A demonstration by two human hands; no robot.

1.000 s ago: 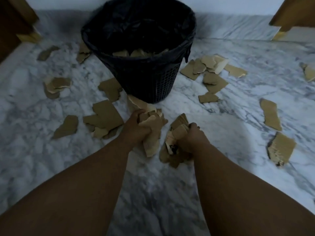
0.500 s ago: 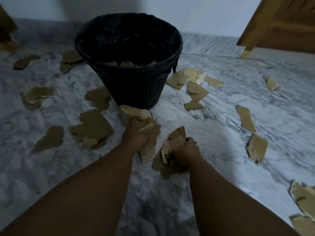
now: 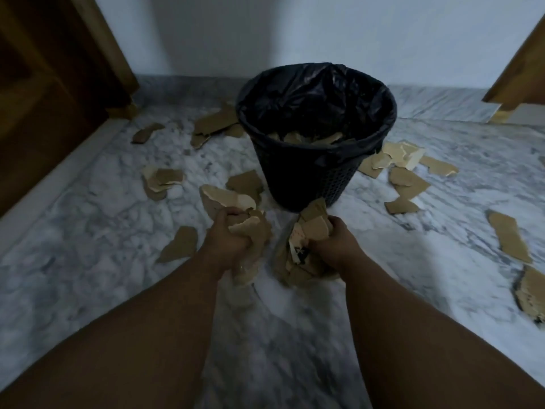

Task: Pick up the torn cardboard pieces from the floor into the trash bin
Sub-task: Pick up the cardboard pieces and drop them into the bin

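Head view: left hand (image 3: 227,240) and right hand (image 3: 333,245) each clutch a cardboard bunch, seemingly just short of the trash bin (image 3: 317,137), ready for dumping; more cardboard pieces (image 3: 408,178) litter the floor (image 3: 88,231).

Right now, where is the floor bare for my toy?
Bare marble floor lies on this side of the left hand and right hand, both gripping cardboard pieces, and along the wooden door. Also between the right hand and the long scrap. Crowded: both sides of the trash bin.
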